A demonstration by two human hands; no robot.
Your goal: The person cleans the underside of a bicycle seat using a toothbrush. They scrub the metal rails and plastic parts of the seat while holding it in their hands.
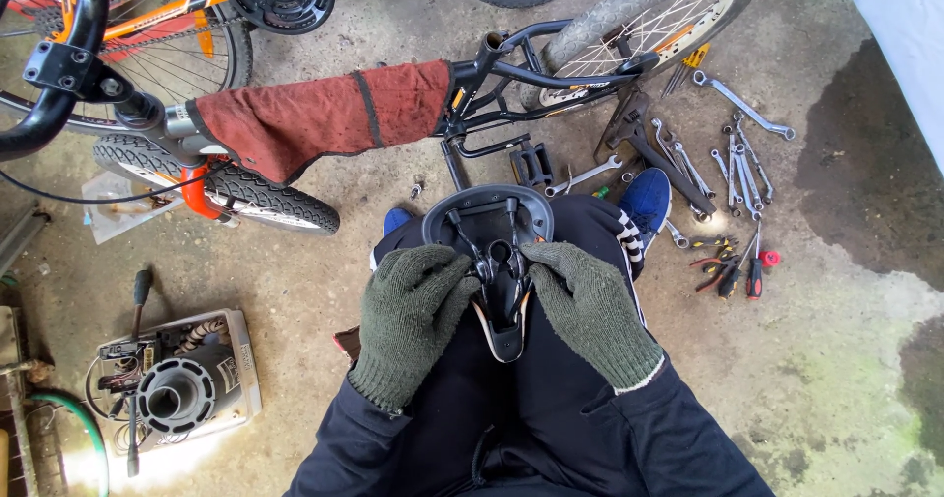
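Note:
A black bicycle saddle [489, 214] lies upside down on my lap, its metal rails and clamp facing up. My left hand [413, 310], in a dark green knit glove, grips the saddle's left side with the fingers at the clamp. In a matching glove, my right hand [588, 305] holds the right side, fingertips touching the rail clamp [501, 259]. In front of me a bicycle [511, 74] lies on the concrete floor, a red rag [324, 114] draped over its frame.
Several wrenches [733, 153] lie on the floor at right, with red-handled pliers and a screwdriver [737, 269]. A second bicycle wheel [221, 187] is at left. A dismantled motor unit [177, 389] sits lower left, a hammer [138, 295] beside it.

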